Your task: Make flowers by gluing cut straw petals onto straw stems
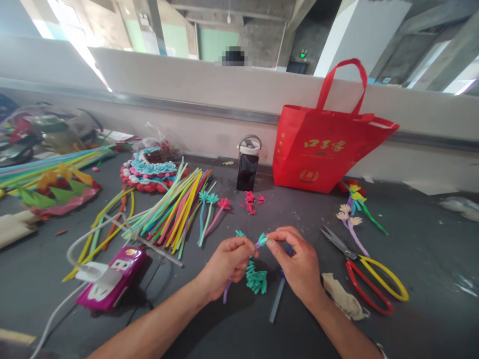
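Observation:
My left hand [234,262] pinches a purple pipe cleaner [226,293], whose tail hangs below the fist. At its upper end sits a small teal tuft [262,240], and my right hand [295,259] holds that tuft between thumb and forefinger. Under my hands lies a pile of short teal pipe cleaner pieces [256,279]. A clear glue stick [277,299] lies partly hidden under my right hand. Beyond my hands are short red pieces [250,202]. To their left rest finished pipe cleaner flowers, a red one [223,204] and teal ones [212,198].
Scissors [352,257] with red and yellow handles lie right, beside a beige cloth [344,296]. A red bag [318,149] and a bottle with a phone [247,172] against it stand behind. Left are pipe cleaners [179,209] and a purple power strip [112,279] with a white cable.

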Action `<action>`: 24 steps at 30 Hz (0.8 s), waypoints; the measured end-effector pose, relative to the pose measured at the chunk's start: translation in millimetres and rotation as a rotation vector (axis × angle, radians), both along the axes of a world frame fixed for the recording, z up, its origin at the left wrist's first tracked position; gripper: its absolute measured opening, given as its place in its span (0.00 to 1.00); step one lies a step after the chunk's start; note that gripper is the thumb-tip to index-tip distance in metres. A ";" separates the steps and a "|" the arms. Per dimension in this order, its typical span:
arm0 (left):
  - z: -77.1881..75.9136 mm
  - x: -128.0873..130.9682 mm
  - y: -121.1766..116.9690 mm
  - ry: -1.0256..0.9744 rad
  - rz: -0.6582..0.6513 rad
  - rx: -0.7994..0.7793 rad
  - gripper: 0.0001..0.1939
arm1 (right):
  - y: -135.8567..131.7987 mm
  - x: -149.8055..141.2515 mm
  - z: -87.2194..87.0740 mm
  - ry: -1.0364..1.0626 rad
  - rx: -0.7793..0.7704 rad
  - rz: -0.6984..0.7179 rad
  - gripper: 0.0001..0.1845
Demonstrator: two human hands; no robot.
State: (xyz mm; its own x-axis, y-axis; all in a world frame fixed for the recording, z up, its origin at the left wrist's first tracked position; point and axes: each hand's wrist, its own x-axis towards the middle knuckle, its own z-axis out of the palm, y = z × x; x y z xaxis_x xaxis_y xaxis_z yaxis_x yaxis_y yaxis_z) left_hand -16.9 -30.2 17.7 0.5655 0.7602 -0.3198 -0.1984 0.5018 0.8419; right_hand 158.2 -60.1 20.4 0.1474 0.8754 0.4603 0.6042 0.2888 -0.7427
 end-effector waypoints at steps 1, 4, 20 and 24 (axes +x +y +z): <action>0.1 0.1 0.0 0.003 -0.001 -0.002 0.14 | -0.1 0.0 0.0 0.002 -0.001 -0.001 0.05; 0.7 0.2 -0.1 0.008 -0.003 -0.001 0.14 | -0.5 -0.2 -0.1 0.006 0.000 0.001 0.05; -0.6 -0.6 0.1 -0.118 -0.042 -0.050 0.13 | -2.0 1.0 0.0 0.141 0.010 0.008 0.12; -1.4 0.1 -0.4 -0.236 -0.070 -0.077 0.10 | -1.1 1.9 -2.4 0.227 -0.013 -0.003 0.12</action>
State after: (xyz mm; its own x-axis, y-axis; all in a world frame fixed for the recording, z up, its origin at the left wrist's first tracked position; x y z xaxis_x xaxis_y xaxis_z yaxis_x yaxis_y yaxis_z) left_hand -16.8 -30.6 16.3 0.6821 0.6948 -0.2281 -0.3473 0.5823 0.7350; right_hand 160.1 -61.2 18.0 0.2484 0.8803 0.4041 0.4220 0.2772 -0.8632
